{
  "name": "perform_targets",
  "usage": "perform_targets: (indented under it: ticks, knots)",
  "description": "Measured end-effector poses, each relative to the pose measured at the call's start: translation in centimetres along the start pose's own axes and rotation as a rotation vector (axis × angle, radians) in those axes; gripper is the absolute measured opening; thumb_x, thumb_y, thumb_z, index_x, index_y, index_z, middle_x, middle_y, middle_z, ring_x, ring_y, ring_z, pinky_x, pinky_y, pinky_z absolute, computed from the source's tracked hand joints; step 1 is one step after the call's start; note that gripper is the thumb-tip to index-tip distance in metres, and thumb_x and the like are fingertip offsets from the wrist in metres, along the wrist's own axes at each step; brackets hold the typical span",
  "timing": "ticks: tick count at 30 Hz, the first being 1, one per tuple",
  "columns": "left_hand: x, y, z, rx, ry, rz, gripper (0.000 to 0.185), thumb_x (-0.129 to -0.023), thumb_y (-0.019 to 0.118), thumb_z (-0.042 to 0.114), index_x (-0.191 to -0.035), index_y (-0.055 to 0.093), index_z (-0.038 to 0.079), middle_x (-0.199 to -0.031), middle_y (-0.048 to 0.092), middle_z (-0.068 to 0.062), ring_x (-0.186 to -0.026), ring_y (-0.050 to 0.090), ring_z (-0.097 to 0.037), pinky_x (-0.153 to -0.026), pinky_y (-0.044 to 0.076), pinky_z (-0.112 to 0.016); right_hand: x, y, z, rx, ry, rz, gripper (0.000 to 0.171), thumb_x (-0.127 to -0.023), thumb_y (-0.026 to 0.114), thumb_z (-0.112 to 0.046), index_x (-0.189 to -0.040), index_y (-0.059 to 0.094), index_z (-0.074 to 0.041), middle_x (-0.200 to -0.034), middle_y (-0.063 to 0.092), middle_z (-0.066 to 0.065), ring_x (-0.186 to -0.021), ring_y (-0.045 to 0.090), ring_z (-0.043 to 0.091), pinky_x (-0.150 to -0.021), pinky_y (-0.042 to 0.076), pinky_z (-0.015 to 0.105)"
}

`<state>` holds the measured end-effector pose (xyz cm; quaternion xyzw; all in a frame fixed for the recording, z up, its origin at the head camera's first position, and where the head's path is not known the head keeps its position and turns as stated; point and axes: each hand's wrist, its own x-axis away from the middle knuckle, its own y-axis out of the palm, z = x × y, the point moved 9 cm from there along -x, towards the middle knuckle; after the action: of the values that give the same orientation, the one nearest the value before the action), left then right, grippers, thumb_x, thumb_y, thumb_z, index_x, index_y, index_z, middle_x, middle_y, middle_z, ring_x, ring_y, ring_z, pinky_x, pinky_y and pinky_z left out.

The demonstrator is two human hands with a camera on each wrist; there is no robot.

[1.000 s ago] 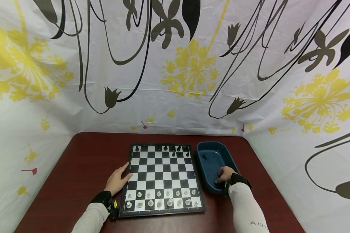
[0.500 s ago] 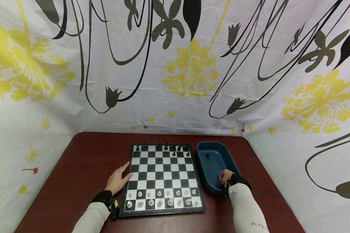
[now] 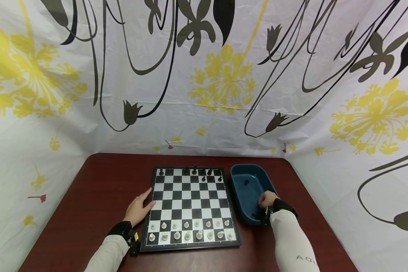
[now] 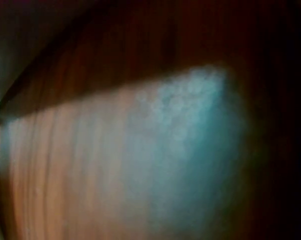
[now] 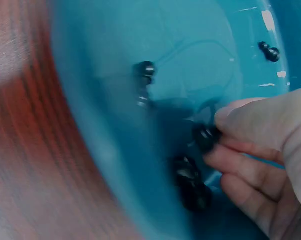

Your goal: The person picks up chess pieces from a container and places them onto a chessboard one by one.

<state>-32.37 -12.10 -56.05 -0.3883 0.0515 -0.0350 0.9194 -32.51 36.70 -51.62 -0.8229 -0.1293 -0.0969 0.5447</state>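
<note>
Dark red wooden table (image 3: 98, 189) carries a black-and-white chessboard (image 3: 189, 207) beside a blue plastic tub (image 3: 239, 172). Inside the tub, the right hand (image 3: 267, 199) pinches a small black chess piece (image 5: 206, 137) between its fingertips; lifting it out seems next. The left hand (image 3: 138, 210) rests flat, fingers relaxed, at the board's edge.

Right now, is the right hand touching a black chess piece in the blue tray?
Touching: right wrist view shows the right hand pinching a black chess piece inside the blue tray.

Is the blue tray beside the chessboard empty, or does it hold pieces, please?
Not empty: the blue tray holds a few black chess pieces, and the right hand pinches one inside it.
</note>
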Motion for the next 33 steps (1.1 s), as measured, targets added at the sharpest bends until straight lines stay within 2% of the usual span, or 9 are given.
perform_targets:
  ticks: [6,16,26,33]
  knots:
    - [0.0,0.0,-0.2,0.009,0.014,0.016,0.065,-0.087,0.058,0.04,-0.14,0.036,0.011,-0.134,0.044,-0.022,-0.12,0.042,-0.04,-0.095,0.035,-0.055,-0.8,-2.1,-0.4,0.018,0.028,0.036,0.004,-0.072,0.065,-0.001,-0.071,0.062,-0.004,-0.069,0.057,0.002,-0.062,0.051,0.015,-0.053,0.044,0.028]
    - [-0.1,-0.1,-0.6,0.014,0.017,0.042,0.066,-0.086,0.058,0.044,-0.14,0.037,0.011,-0.134,0.044,-0.022,-0.12,0.042,-0.04,-0.095,0.035,-0.055,-3.0,-5.8,-2.3,0.039,-0.036,0.054,0.013,-0.066,0.064,0.007,-0.073,0.062,-0.004,-0.069,0.058,0.005,-0.061,0.05,0.017,-0.054,0.043,0.029]
    - [0.0,-0.4,-0.4,0.016,-0.002,0.022,0.066,-0.086,0.059,0.041,-0.14,0.036,0.012,-0.134,0.044,-0.021,-0.12,0.043,-0.038,-0.095,0.036,-0.054,-5.0,-7.7,-7.4,0.039,-0.131,0.083,0.012,-0.073,0.065,0.005,-0.085,0.063,0.004,-0.078,0.061,0.011,-0.069,0.054,0.02,-0.061,0.047,0.034]
    - [-0.2,0.1,-0.2,0.018,0.0,0.008,0.065,-0.086,0.059,0.041,-0.14,0.036,0.013,-0.135,0.043,-0.02,-0.12,0.042,-0.038,-0.096,0.035,-0.054,-7.0,-7.5,-11.1,0.048,-0.204,0.118,0.011,-0.071,0.068,0.005,-0.081,0.065,0.001,-0.077,0.063,0.01,-0.071,0.057,0.023,-0.061,0.049,0.034]
